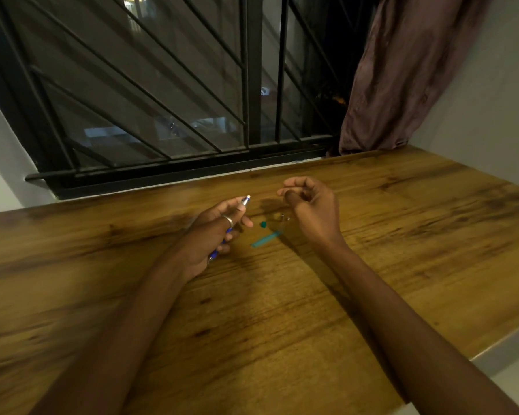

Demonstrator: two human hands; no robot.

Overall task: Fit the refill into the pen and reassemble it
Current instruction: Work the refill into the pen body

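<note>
My left hand (pixel 215 235) is closed around a blue pen barrel (pixel 229 232), whose silver-white tip (pixel 245 200) pokes out past the fingertips and points up toward the window. My right hand (pixel 309 209) hovers to the right with its fingers curled and thumb and forefinger pinched; whether it holds anything is hidden. Between the hands, on the wooden table (pixel 282 310), lie a teal cap or tube (pixel 265 239), a small teal end piece (pixel 263 224), and a thin small metal part (pixel 283 217) right beside my right hand.
A barred window (pixel 150 94) runs along the table's far edge, with a brownish curtain (pixel 402 70) hanging at the right. The table's right edge (pixel 504 345) slants toward me, and a pale wall rises behind it.
</note>
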